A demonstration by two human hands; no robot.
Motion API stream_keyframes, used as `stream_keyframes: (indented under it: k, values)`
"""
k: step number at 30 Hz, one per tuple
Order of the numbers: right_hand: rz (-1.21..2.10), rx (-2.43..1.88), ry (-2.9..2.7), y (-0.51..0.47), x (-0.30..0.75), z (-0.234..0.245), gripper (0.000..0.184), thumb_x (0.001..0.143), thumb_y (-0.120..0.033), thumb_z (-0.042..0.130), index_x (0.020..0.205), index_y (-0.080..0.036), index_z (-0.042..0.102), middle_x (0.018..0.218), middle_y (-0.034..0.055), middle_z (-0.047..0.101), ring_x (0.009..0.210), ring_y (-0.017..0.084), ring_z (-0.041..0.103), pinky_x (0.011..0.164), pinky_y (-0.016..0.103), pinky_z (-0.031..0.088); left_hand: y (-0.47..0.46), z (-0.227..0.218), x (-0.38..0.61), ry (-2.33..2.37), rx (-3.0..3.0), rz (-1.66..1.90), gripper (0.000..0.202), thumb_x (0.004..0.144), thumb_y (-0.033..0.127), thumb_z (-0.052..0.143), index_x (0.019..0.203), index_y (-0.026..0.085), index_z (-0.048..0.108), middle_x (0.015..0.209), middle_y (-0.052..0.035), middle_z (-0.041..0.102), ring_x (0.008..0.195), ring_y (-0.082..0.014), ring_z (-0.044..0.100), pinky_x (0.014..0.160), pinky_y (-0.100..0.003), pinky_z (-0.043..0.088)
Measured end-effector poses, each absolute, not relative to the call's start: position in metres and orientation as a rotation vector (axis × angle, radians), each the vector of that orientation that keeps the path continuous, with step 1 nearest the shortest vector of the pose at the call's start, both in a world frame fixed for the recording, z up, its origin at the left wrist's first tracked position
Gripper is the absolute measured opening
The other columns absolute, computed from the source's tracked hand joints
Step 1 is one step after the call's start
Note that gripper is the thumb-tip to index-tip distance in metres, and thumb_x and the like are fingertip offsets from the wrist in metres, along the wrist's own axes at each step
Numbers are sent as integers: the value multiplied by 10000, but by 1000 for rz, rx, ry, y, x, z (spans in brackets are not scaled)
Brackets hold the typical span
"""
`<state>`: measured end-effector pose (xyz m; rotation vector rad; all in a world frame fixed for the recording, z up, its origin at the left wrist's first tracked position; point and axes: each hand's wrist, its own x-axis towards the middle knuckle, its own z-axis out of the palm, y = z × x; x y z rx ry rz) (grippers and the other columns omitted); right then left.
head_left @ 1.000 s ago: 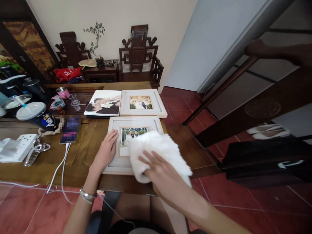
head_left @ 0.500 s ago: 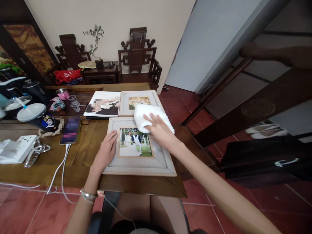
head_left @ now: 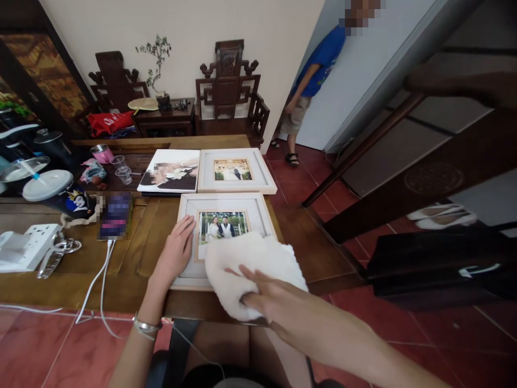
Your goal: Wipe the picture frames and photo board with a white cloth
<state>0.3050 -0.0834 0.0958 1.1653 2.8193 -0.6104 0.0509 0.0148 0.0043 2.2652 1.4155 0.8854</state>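
Observation:
A whitish picture frame (head_left: 226,202) with a photo of two people sitting outdoors lies face up near the table's front edge. My left hand (head_left: 181,242) rests flat on its left border, fingers stretched out. My right hand (head_left: 262,293) has its fingers closed into a white cloth (head_left: 254,258), which covers the frame's lower right part and hangs past its corner. Behind it lies a second light frame (head_left: 258,167) with a smaller photo. Left of that one is a white-covered album or photo panel (head_left: 177,161), partly blurred.
On the wooden table (head_left: 153,275) at left are a phone (head_left: 115,215) with white cables, a power strip (head_left: 38,245), a clear hair claw (head_left: 58,256), a lidded dark cup (head_left: 70,196) and a pink mug (head_left: 103,154). A person in a blue shirt (head_left: 321,62) stands by the doorway.
My right hand has drawn the cloth from the far frame's corner down to the near frame's lower right. A person has appeared by the doorway. My left hand stays put.

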Motion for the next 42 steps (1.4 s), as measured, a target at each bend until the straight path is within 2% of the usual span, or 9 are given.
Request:
stream_keyframes:
  k: [3, 5, 8, 11, 17, 24, 32, 37, 42]
  values:
    - [-696, 1271, 2867, -75, 321, 106, 629, 680, 84, 380, 1176, -214, 626, 1353, 92, 580, 1179, 224, 592, 903, 311, 525, 15, 4, 50, 1411, 2278, 871, 405, 976, 215, 366, 1344, 191, 534, 1438, -129, 504, 1399, -244, 380, 1140, -528, 333]
    - [-539, 1459, 2928, -54, 327, 112, 596, 688, 80, 369, 1138, -207, 634, 1363, 86, 568, 1187, 236, 583, 919, 340, 521, 15, 4, 50, 1424, 2274, 860, 408, 976, 215, 364, 1347, 183, 531, 1442, -132, 499, 1401, -244, 378, 1137, -526, 340]
    - [-44, 1660, 3046, -9, 326, 112, 543, 693, 105, 368, 1032, -181, 681, 1526, 59, 384, 1403, 321, 323, 1105, 518, 351, 16, 5, 50, 1431, 2269, 851, 410, 975, 216, 365, 1346, 165, 532, 1443, -142, 495, 1400, -246, 377, 1133, -522, 349]
    - [286, 1700, 2937, 31, 315, 97, 547, 717, 126, 380, 1034, -169, 714, 1568, 39, 300, 1449, 400, 113, 1123, 677, 195, 16, 7, 50, 1418, 2271, 873, 405, 972, 221, 372, 1335, 166, 544, 1430, -145, 509, 1390, -247, 394, 1131, -522, 354]
    - [81, 1388, 2744, 30, 288, 65, 553, 713, 150, 454, 1099, -148, 716, 1521, 120, 375, 1385, 468, 263, 1052, 704, 296, 16, 7, 51, 1422, 2280, 900, 396, 971, 229, 380, 1316, 161, 561, 1407, -134, 536, 1380, -239, 411, 1148, -506, 338]
    - [-282, 1254, 2683, -57, 287, 91, 493, 726, 68, 537, 1136, -147, 704, 1502, 166, 394, 1334, 511, 331, 1007, 696, 361, 15, 8, 52, 1433, 2275, 881, 411, 978, 231, 367, 1351, 164, 526, 1430, -134, 512, 1391, -230, 393, 1156, -494, 327]
    - [-445, 1345, 2806, -76, 284, 74, 547, 712, 78, 476, 1159, -157, 686, 1552, 143, 311, 1405, 479, 175, 1060, 725, 248, 16, 5, 50, 1424, 2282, 825, 425, 981, 210, 339, 1372, 169, 501, 1472, -141, 460, 1416, -243, 348, 1148, -527, 320]
    - [-191, 1585, 2860, -7, 283, 52, 587, 702, 85, 450, 1200, -139, 663, 1574, 129, 264, 1436, 446, 94, 1093, 717, 173, 17, 3, 47, 1408, 2309, 788, 444, 970, 169, 322, 1378, 162, 494, 1472, -140, 459, 1421, -243, 338, 1151, -535, 311]
    - [-56, 1624, 2759, 41, 281, 51, 582, 710, 70, 453, 1223, -119, 652, 1579, 94, 256, 1422, 491, 61, 1081, 742, 154, 16, 5, 48, 1408, 2318, 829, 438, 961, 164, 337, 1361, 145, 516, 1448, -152, 486, 1407, -244, 363, 1156, -514, 319]
